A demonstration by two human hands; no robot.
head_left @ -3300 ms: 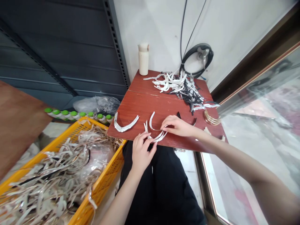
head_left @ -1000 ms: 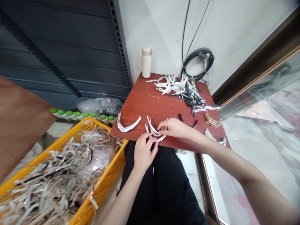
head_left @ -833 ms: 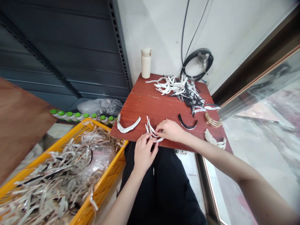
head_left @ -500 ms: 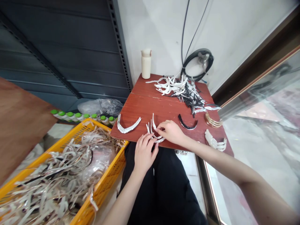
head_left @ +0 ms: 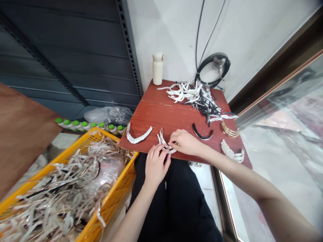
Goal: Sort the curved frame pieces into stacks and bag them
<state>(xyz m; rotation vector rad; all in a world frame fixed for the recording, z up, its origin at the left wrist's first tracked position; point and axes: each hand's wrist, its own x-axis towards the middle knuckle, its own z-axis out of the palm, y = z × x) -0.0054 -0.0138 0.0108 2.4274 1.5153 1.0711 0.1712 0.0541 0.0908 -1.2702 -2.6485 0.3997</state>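
Note:
Near the front edge of the red-brown table, a small stack of white and silver curved strips (head_left: 161, 137) lies under my hands. My right hand (head_left: 183, 140) pinches one strip at the stack; its fingertips hide part of it. From the near side, my left hand (head_left: 155, 161) rests its outstretched fingers on the stack, thumb apart. To the left lies a neat bundle of white curved strips (head_left: 137, 138). On the right are a black curved bundle (head_left: 202, 133), a gold bundle (head_left: 230, 130) and a white bundle (head_left: 232, 153).
At the back of the table (head_left: 156, 111) are a loose pile of white and black strips (head_left: 191, 94), a cream bottle (head_left: 157, 69) and a coiled black cable (head_left: 213, 67). A yellow basket (head_left: 113, 188) full of strips stands left, near green-capped bottles (head_left: 75, 124).
The strip between my right fingers has come down onto the stack, its raised end now lower and level with the others. My left hand has barely moved.

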